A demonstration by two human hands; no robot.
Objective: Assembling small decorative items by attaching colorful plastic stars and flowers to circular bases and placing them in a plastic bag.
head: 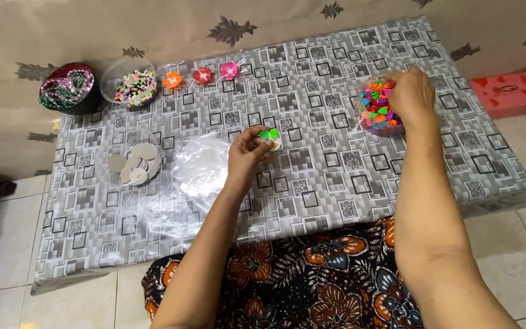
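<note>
My left hand (248, 150) is raised over the middle of the low table and pinches a small round disc with green petals (270, 136) stuck on it. My right hand (410, 92) reaches to the right side and dips its fingers into a clear container of small multicoloured folded petals (377, 109). Whether it has pinched a petal is hidden by the fingers. Three finished little flowers lie in a row at the far side: orange (172, 80), red (202, 75) and pink (229, 70).
A grey patterned cloth (312, 183) covers the table. A pile of pale round discs (134, 163) and a clear plastic bag (201, 166) lie left of centre. A clear tub of beads (134, 85) and a dark sequinned box (67, 89) stand far left. A red box (506, 92) sits on the floor.
</note>
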